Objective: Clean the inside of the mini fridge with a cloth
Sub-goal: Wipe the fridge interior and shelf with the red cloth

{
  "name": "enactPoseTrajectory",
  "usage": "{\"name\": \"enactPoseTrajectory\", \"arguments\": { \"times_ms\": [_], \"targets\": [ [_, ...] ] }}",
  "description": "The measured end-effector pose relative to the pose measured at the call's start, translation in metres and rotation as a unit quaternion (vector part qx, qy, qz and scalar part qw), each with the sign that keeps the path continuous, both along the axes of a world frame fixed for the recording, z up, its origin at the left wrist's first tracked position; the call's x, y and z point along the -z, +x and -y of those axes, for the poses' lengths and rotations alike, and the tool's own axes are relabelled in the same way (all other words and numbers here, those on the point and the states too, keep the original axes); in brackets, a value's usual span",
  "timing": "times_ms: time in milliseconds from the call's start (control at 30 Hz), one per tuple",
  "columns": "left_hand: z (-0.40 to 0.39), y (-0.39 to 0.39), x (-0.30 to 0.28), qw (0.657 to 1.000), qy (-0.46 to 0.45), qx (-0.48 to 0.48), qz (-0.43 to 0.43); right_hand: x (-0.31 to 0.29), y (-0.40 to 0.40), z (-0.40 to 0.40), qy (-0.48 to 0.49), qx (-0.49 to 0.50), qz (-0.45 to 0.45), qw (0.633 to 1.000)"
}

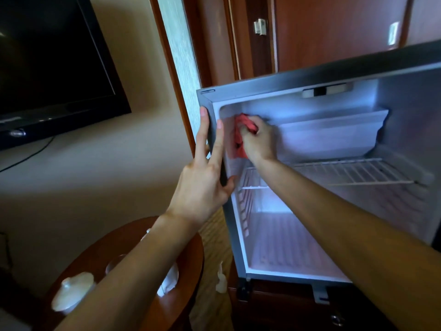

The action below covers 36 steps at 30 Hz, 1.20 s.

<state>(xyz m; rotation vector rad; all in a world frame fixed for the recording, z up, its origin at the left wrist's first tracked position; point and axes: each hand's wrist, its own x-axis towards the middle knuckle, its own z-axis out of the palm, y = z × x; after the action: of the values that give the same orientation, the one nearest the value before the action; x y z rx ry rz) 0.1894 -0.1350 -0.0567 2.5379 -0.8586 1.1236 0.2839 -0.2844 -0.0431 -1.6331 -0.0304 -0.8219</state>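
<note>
The mini fridge (238, 235) stands open, its white inside bare except for a wire shelf (353, 170) and a white freezer box (334, 134) at the top. My right hand (259, 139) reaches into the upper left corner and grips a bunched pink cloth (238, 137), holding it against the left inner wall. My left hand (202, 177) rests flat on the fridge's left front edge with straight fingers, the thumb hooked just inside the frame.
A round wooden table (181, 304) with a white lidded cup (71, 291) and glasses sits at the lower left, under my left forearm. A dark television (52, 68) hangs on the left wall. Wooden cabinet doors (334, 32) rise behind the fridge.
</note>
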Motion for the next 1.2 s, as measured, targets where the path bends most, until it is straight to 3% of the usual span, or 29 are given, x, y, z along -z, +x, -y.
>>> {"name": "enactPoseTrajectory", "arguments": {
  "times_ms": [200, 300, 367, 433, 533, 600, 633, 733, 867, 967, 1200],
  "targets": [
    [0.002, -0.004, 0.000, 1.000, -0.011, -0.005, -0.011, 0.045, -0.060, 0.002, -0.035, -0.095, 0.008, 0.995],
    [0.002, -0.006, -0.002, 1.000, -0.005, -0.002, -0.011, 0.034, -0.070, 0.018, -0.070, -0.160, -0.048, 0.984],
    [0.003, -0.008, -0.003, 1.000, 0.002, -0.013, -0.003, 0.017, -0.074, 0.036, -0.120, -0.146, -0.066, 0.980],
    [0.005, -0.013, -0.005, 0.999, -0.003, -0.044, 0.015, 0.001, -0.082, 0.062, -0.237, -0.069, -0.040, 0.968],
    [0.012, -0.027, -0.002, 0.997, -0.008, -0.057, 0.047, -0.011, -0.095, 0.106, -0.502, 0.069, -0.084, 0.858],
    [0.024, -0.039, 0.005, 0.999, 0.013, -0.032, 0.041, 0.003, -0.099, 0.123, -0.599, 0.091, -0.158, 0.780],
    [0.033, -0.044, 0.011, 0.999, 0.029, -0.017, 0.023, 0.018, -0.101, 0.128, -0.605, 0.083, -0.168, 0.774],
    [0.063, -0.049, 0.033, 0.996, 0.069, -0.004, -0.063, 0.050, -0.094, 0.138, -0.525, 0.049, -0.121, 0.841],
    [0.099, -0.026, 0.051, 0.984, 0.105, -0.037, -0.142, 0.048, -0.062, 0.139, -0.509, 0.066, -0.163, 0.842],
    [0.109, 0.004, 0.065, 0.979, 0.062, -0.068, -0.180, 0.046, -0.060, 0.135, -0.502, 0.065, -0.164, 0.847],
    [0.112, 0.030, 0.092, 0.993, -0.014, -0.046, -0.108, 0.061, -0.117, 0.152, -0.465, 0.014, -0.092, 0.880]
  ]
}}
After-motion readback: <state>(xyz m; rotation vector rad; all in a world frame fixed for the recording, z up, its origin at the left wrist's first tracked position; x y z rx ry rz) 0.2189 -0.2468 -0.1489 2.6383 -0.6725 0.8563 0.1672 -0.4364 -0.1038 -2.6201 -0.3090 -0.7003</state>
